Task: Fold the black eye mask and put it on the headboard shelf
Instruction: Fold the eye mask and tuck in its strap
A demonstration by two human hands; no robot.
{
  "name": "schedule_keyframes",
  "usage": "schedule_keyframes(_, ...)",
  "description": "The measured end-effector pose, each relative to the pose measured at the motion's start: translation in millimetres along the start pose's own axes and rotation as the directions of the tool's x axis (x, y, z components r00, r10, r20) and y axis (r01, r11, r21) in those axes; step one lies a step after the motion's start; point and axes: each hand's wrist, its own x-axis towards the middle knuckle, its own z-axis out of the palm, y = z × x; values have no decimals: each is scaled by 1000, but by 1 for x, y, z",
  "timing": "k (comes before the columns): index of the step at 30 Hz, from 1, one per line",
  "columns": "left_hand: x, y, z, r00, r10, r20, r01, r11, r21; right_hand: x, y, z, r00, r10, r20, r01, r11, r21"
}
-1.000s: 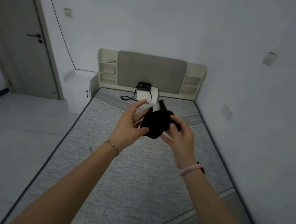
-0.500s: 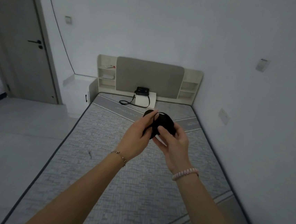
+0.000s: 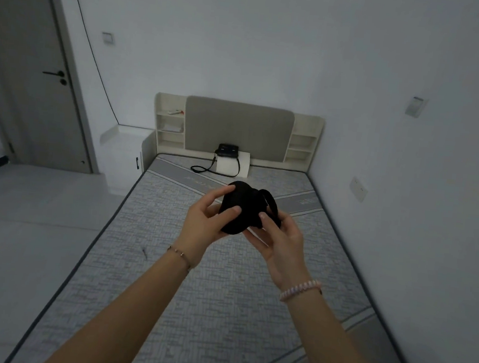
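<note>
Head view: person stands at the foot of a bare mattress (image 3: 192,294), both arms stretched forward over it.
Eye mask: black eye mask (image 3: 240,207) bunched into a rounded wad, held in the air between both hands, above the mattress, well short of the headboard.
Strap: black strap loop (image 3: 271,202) sticks out on the mask's right side, arching over the right hand's fingers.
Left hand: left hand (image 3: 201,227) on the mask's left side; thumb pressed on its front face, index finger along the top edge, other fingers behind it. Fingers clamped on the mask.
Right hand: right hand (image 3: 281,238) palm up under the mask's lower right; thumb tip pressed on the front, fingers curled beneath and behind. Also gripping the mask.
Wrists: thin chain bracelet (image 3: 180,253) on left, pink bead bracelet (image 3: 299,289) on right.
Headboard: grey padded panel (image 3: 237,128) with open shelves on both sides, left shelf unit (image 3: 169,127), right shelf unit (image 3: 301,145).
Far end of mattress: small black bag (image 3: 228,150) atop a white box (image 3: 232,166), leaning on the panel.
Door: grey door (image 3: 24,67) at far left, shut.
</note>
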Motion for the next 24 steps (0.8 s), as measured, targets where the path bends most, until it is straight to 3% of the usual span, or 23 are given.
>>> schedule_keyframes(5,5,-3,-6,996,22,-86,-20,999,25,1,-14,-9,997,-73,-27,66,977,-202)
schedule_keyframes(8,7,-1,-14,994,4,-111,-3,1000,11,0,-31,-24,994,-103,33,108,979,-173)
schedule_keyframes(13,10,0,-22,991,-46,-122,46,999,-10,-1,-53,-42,982,-51,181,-8,950,313)
schedule_keyframes(18,10,-3,-22,994,-57,-98,60,998,29,3,-61,-40,975,-57,216,-64,854,516)
schedule_keyframes(21,9,-3,-25,996,-40,-79,42,999,26,11,-60,-38,990,-82,119,26,909,416)
schedule_keyframes(24,8,0,-29,999,-2,-41,3,1000,16,11,-48,-34,985,-169,-32,171,984,56)
